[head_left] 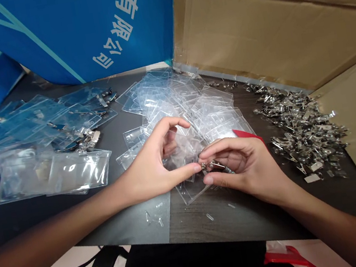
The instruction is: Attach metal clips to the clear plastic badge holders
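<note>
My left hand [156, 164] pinches a clear plastic badge sleeve [180, 149] between thumb and fingers, held just above the dark table. My right hand [241, 164] is closed on a small metal clip [212, 164] at the sleeve's edge, its fingertips meeting my left thumb. Under both hands lies a spread pile of empty clear sleeves [190, 104]. A heap of loose metal clips [300, 131] lies to the right of my right hand.
Sleeves with clips attached [47, 128] lie at the left. A blue printed box [71, 28] stands at the back left, cardboard [265, 23] at the back and right. Small clear plastic bits [157, 214] dot the table's front edge [215, 232].
</note>
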Available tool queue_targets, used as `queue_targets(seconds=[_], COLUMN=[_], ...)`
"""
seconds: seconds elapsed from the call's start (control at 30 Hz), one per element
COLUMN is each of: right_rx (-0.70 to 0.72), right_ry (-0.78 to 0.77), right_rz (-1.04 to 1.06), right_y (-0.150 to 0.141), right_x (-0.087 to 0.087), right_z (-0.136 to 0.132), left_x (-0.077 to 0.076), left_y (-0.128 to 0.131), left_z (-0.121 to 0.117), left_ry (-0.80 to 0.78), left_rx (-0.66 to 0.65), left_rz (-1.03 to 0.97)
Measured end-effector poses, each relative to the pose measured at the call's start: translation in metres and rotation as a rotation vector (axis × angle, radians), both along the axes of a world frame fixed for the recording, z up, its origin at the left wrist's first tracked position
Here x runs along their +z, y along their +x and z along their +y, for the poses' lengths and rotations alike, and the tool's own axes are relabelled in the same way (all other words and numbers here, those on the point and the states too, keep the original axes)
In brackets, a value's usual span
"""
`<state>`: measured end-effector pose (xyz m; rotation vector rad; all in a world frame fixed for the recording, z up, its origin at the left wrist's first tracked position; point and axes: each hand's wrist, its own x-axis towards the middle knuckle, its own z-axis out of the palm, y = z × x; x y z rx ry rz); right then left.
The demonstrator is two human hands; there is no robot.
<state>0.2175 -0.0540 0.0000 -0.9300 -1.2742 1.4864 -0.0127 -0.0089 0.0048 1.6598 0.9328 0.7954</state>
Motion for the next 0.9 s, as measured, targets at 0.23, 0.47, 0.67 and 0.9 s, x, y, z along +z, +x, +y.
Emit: queue_targets(seconds=[0.23, 0.47, 0.67, 0.9], right_rx=[-0.039, -0.003, -0.015, -0.508], right_ry=[0.061, 0.084, 0.296, 0.335], right_rz=[-0.171, -0.255, -0.524, -1.42], right_y=[0.0, -0.001, 0.024, 0.096], right_x=[0.003, 0.002, 0.006, 0.007], right_z=[-0.001, 0.0, 0.022, 0.059], left_x=[-0.002, 0.0, 0.014, 0.045], left_y=[0.002, -0.001, -0.017, -0.074], left_z=[-0.005, -0.005, 0.011, 0.063], left_ry=[0.051, 0.188, 0.266, 0.375], left_rx=[0.02, -0.023, 0.045, 0.444], left_rz=[0.041, 0.122, 0.33, 0.734])
